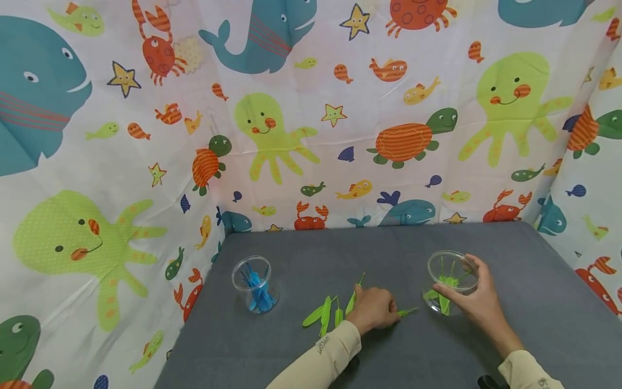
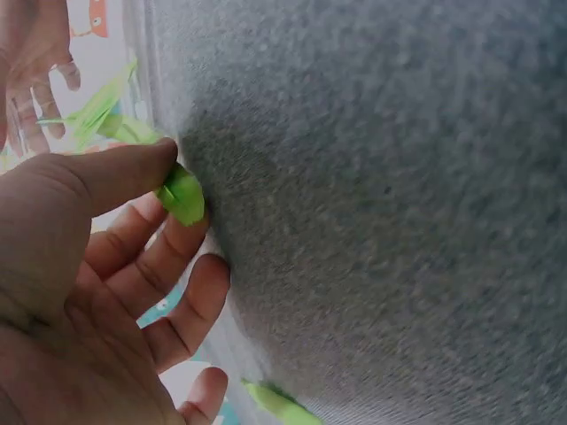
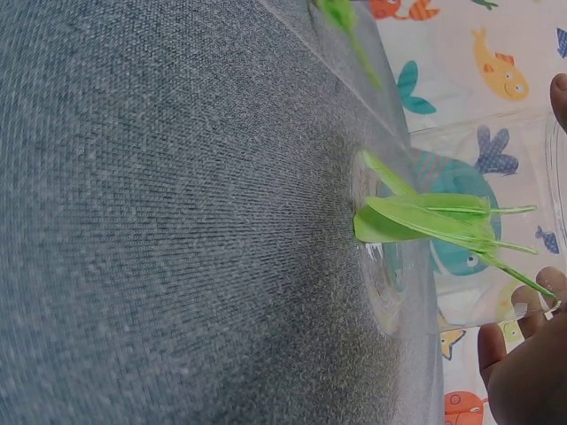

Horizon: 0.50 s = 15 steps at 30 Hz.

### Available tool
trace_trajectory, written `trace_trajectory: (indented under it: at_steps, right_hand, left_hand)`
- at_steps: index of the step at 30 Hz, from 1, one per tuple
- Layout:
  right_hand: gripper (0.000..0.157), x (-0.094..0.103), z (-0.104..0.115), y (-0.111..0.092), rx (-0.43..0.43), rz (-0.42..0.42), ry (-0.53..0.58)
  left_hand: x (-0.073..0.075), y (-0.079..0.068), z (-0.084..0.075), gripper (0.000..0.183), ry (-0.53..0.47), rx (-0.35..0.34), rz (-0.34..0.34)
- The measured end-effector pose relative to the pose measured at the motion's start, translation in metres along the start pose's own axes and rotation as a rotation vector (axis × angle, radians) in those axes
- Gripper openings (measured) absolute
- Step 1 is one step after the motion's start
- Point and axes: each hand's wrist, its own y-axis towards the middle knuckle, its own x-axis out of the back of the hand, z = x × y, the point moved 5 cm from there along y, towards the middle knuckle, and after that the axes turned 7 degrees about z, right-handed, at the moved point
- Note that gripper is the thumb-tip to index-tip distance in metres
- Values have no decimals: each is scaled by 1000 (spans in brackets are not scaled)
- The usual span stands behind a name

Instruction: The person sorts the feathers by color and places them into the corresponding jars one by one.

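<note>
In the head view my left hand [image 1: 373,309] is low over the table's middle. Between thumb and fingertip it pinches a green feather [image 2: 183,197], whose thin tip points right toward a clear cup. My right hand [image 1: 481,302] holds that clear cup [image 1: 452,255] near its rim, thumb on the near side and fingers on the far side. Several green feathers [image 3: 434,221] stand inside it, quills up. Loose green feathers [image 1: 325,316] lie on the table left of my left hand, partly hidden by the hand and sleeve.
A second clear cup [image 1: 251,265] stands at the left with several blue feathers [image 1: 261,294] in it. Grey cloth covers the table [image 1: 311,254]. A curtain printed with sea animals [image 1: 291,151] hangs behind and beside it. A dark object [image 1: 488,381] shows by the right sleeve.
</note>
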Motion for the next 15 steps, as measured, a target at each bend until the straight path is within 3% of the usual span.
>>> trace_trajectory:
  at_steps: [7, 15]
  right_hand:
    - [112, 0, 1, 0, -9, -2, -2]
    - [112, -1, 1, 1, -14, -8, -19]
  left_hand:
    - [15, 1, 0, 11, -85, -56, -101]
    - [37, 1, -4, 2, -249, -85, -133]
